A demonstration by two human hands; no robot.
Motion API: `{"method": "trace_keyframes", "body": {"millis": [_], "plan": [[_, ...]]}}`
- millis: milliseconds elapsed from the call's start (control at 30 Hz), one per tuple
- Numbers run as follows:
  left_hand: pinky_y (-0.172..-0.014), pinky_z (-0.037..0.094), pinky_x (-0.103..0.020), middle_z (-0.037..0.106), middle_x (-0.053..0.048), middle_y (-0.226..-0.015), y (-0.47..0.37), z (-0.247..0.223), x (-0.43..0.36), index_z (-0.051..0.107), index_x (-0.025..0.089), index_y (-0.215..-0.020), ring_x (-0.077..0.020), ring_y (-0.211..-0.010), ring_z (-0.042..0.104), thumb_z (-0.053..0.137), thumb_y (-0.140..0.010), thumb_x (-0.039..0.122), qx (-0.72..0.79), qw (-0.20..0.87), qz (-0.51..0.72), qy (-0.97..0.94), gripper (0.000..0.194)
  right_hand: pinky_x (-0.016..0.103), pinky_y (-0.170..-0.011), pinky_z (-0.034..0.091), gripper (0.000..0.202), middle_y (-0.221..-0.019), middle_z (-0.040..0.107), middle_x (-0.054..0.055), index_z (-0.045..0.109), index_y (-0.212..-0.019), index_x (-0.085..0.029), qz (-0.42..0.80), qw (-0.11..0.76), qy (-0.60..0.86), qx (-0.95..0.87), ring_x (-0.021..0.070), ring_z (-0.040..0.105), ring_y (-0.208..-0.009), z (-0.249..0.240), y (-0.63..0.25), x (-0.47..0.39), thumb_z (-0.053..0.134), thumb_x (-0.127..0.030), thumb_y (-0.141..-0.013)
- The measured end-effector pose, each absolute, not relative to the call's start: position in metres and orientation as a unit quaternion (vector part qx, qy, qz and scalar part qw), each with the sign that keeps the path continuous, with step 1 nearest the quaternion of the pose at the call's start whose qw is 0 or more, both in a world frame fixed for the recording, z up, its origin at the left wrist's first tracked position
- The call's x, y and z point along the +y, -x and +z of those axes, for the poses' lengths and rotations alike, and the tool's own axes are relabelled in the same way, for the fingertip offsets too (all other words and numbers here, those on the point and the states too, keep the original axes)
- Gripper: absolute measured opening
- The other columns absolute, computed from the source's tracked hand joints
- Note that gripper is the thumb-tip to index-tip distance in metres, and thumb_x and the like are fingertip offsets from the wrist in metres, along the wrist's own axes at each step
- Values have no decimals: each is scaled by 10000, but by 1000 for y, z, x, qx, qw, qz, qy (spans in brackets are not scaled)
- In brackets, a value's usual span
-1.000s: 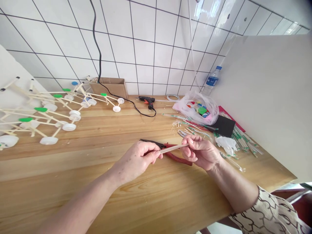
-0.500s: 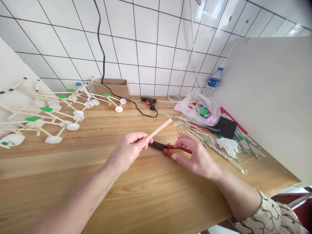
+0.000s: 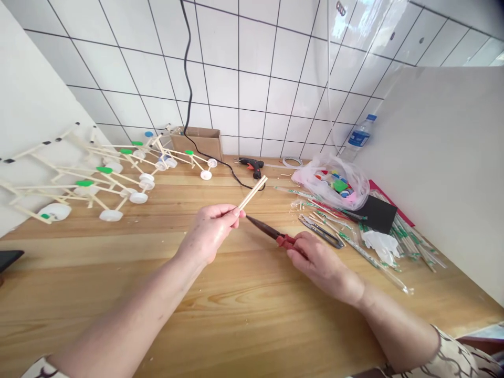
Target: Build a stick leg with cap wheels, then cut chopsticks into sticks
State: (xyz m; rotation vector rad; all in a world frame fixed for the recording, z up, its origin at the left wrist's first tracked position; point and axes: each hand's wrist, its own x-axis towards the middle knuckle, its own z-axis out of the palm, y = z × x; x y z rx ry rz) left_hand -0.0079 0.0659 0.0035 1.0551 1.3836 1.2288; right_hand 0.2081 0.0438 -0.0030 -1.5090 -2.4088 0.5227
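My left hand (image 3: 210, 228) is closed on a pair of thin wooden sticks (image 3: 252, 193), pinched at their lower end and tilted up to the right. Their lower ends are hidden in my fingers. My right hand (image 3: 321, 260) wraps round the red handles of long-nose pliers (image 3: 268, 228). The dark jaws point left, with the tip close to my left fingertips; whether they touch I cannot tell. To the right of the pliers lie small thread snips (image 3: 321, 231) among loose sticks.
Several stick-built bicycle models (image 3: 106, 178) with white wheels stand at the left. A black glue gun (image 3: 252, 165) lies near a cardboard box (image 3: 199, 142). At the right are a plastic bag (image 3: 334, 181) of coloured caps, a bottle (image 3: 359, 137), black sheet (image 3: 374, 214) and wrapped sticks (image 3: 417, 239).
My right hand has closed round the plier handles, which have come together, and the jaws have turned. The view has shifted left, so the snips and a dark object at the left edge show.
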Motion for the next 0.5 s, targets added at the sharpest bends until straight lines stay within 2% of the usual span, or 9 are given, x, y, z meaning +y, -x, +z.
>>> {"method": "trace_keyframes", "body": {"millis": [67,133,200,267,367,500], "plan": [[-442,198,-207,470,27,-487,11,5,68,639,111,-608,-65,-450,346,634,-576,280,562,489,526,-410,172,257,-572,399,274,-703,504,18,569,-701,-156,295,146,539,-775,123,469,-614,2,-211,45,454,-349,-858],[-428,171,-206,470,25,-481,13,6,70,636,107,-602,-58,-436,336,635,-563,269,556,493,543,-392,166,225,-476,328,312,-644,455,-14,589,-790,-149,424,169,530,-714,94,407,-540,5,-214,46,492,-442,-833],[-421,152,-204,467,23,-473,14,5,71,632,105,-589,-55,-429,328,632,-558,262,552,497,550,-381,160,210,-435,282,364,-665,473,-8,603,-882,-143,538,197,500,-649,86,401,-534,6,-217,47,543,-491,-794],[-420,149,-203,460,24,-467,13,5,71,633,105,-590,-54,-425,324,625,-562,252,549,504,550,-376,149,207,-435,292,372,-749,531,30,629,-874,-137,614,225,467,-595,100,451,-587,6,-218,47,601,-488,-753],[-422,159,-204,454,25,-467,10,6,69,636,107,-599,-56,-426,325,609,-587,237,546,513,546,-375,133,224,-489,356,334,-879,593,81,687,-829,-141,663,246,446,-549,144,516,-706,7,-217,48,671,-447,-698],[-428,165,-208,448,28,-470,8,8,67,622,111,-591,-56,-427,324,582,-626,219,545,519,541,-376,120,285,-612,423,347,-1003,630,102,721,-915,-174,669,260,452,-529,212,543,-865,11,-215,46,692,-424,-677]]}}
